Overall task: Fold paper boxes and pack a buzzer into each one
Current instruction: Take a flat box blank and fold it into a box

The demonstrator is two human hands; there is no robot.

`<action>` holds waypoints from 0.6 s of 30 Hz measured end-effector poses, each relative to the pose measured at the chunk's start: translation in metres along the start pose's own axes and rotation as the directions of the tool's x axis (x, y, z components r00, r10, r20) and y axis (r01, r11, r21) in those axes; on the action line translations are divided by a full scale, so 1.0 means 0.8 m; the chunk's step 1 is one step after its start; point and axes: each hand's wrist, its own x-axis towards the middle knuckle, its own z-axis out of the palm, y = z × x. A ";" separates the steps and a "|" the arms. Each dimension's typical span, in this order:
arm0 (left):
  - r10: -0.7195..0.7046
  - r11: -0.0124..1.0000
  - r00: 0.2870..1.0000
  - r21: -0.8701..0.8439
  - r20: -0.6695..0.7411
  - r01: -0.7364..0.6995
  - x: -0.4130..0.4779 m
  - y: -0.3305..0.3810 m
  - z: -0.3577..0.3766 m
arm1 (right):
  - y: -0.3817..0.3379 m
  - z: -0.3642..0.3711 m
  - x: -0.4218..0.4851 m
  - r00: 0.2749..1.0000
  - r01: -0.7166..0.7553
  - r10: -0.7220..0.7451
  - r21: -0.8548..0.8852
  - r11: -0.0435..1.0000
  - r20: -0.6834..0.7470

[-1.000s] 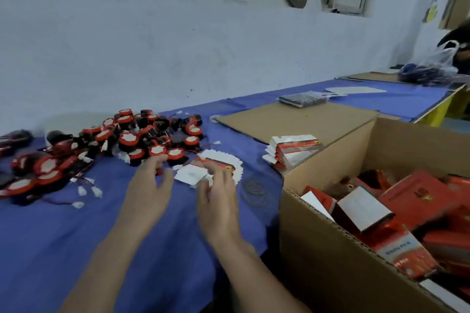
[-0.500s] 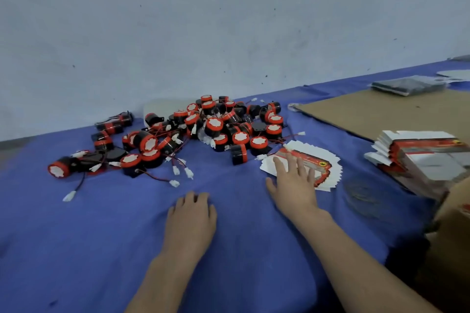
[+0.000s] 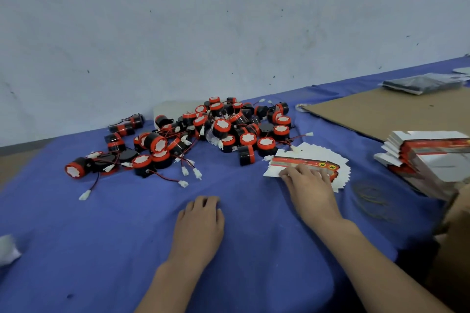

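A heap of black-and-red buzzers (image 3: 221,129) with red wires and white plugs lies on the blue cloth by the wall. To its right sits a fanned stack of flat red-and-white paper boxes (image 3: 309,163). My right hand (image 3: 309,185) rests on the near edge of that fan, fingers laid over the top sheet. My left hand (image 3: 201,221) lies on the cloth in front of the heap, fingers loosely curled, holding nothing. A second, taller stack of flat boxes (image 3: 429,157) stands at the right edge.
A brown cardboard sheet (image 3: 376,112) covers the table at the back right, with a dark plastic packet (image 3: 422,83) on it. Rubber bands (image 3: 373,198) lie on the cloth near the fan. A cardboard carton's corner (image 3: 455,213) shows at far right. White wall behind.
The view swung left, so the carton of packed boxes left the frame. My left hand dropped to the cloth; my right hand settled on the fanned flat boxes.
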 end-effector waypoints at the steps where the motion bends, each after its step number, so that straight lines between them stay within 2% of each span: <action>1: -0.010 1.000 1.000 -0.030 -0.010 0.009 0.000 0.002 -0.002 | 0.002 -0.002 0.000 0.999 0.003 -0.001 0.068 0.998 -0.033; 5: 0.002 0.987 0.993 -0.161 -0.117 -0.021 0.004 0.018 -0.013 | 0.007 -0.016 0.003 0.988 0.038 0.007 0.287 0.957 -0.155; 10: 0.068 0.954 0.967 -0.268 -0.246 -0.135 0.002 0.049 -0.020 | 0.000 -0.027 0.000 0.960 0.000 0.148 0.530 0.848 -0.238; 15: 0.098 0.923 0.944 -0.327 -0.316 -0.205 -0.002 0.064 -0.023 | -0.010 -0.044 -0.008 0.941 -0.008 0.272 0.794 0.608 -0.199; 18: 0.117 0.910 0.937 -0.342 -0.329 -0.234 -0.004 0.062 -0.022 | -0.014 -0.052 -0.017 0.961 0.028 0.222 0.859 0.511 -0.164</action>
